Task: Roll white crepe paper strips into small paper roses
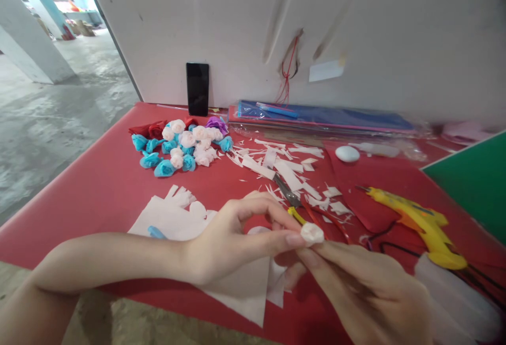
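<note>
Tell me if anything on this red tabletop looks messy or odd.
Yes, the white scraps across the middle look untidy: strips and offcuts lie loose at all angles, unlike the clustered flowers toward the left. The yellow glue gun lies on its side at right. The held white piece shows no obvious damage.

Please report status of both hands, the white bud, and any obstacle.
Left hand, right hand: both holding white bud. Bud above table. Paper below left hand; no obstruction seen.
</note>
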